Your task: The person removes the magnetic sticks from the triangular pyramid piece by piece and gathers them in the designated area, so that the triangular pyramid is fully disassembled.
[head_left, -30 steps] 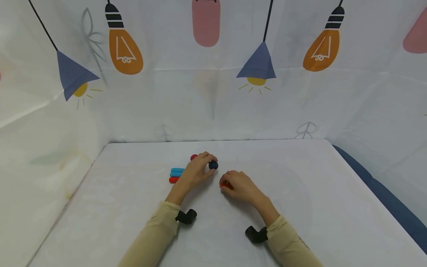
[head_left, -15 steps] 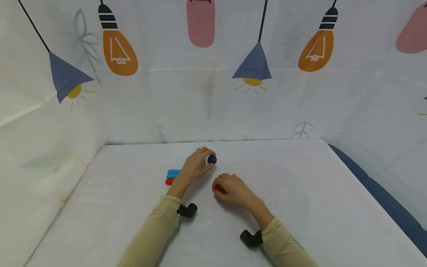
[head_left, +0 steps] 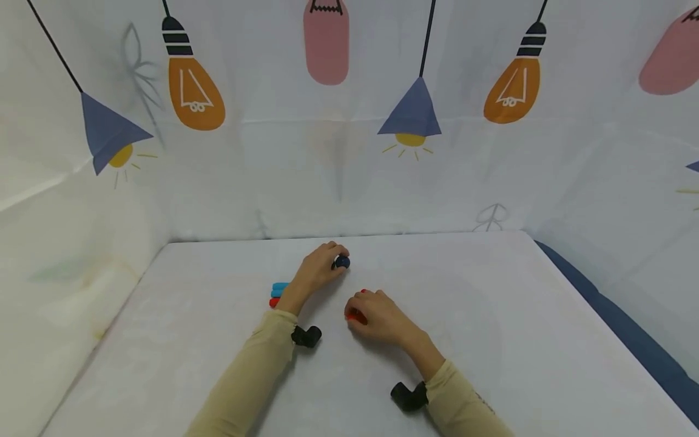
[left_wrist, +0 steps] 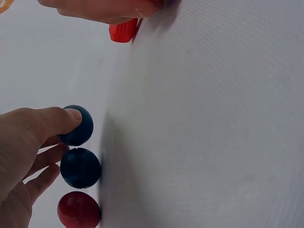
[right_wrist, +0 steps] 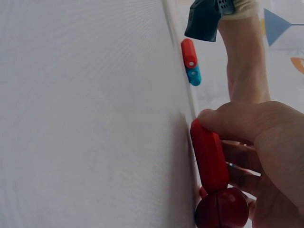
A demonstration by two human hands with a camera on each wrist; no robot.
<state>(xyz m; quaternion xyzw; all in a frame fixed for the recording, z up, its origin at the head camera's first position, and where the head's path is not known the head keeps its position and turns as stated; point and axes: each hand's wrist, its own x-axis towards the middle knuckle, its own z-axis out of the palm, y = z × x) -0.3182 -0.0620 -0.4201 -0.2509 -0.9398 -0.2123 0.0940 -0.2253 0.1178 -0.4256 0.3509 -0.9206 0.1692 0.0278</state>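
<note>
My left hand (head_left: 319,268) pinches a dark blue ball (head_left: 342,261) near the table's back. The left wrist view has its thumb on this upper blue ball (left_wrist: 80,134), with a second dark blue ball (left_wrist: 80,168) and a red ball (left_wrist: 79,210) lined up below. Nearer the front, my right hand (head_left: 382,318) is curled round a red stick. Seen from the right wrist, the thumb lies on that red stick (right_wrist: 209,156), whose lower end meets a dark red ball (right_wrist: 222,210). Fingers behind the stick are partly hidden.
Two light blue sticks (head_left: 279,289) and a red stick (head_left: 274,302) lie left of my left wrist, partly covered by it. Black wrist devices (head_left: 307,337) hang at both cuffs. A patterned cloth (head_left: 246,176) rises behind the white table (head_left: 480,364).
My left hand has moved toward the back edge with the dark blue ball. A red ball seen left of it earlier is now hidden in the head view. My right hand keeps its grip.
</note>
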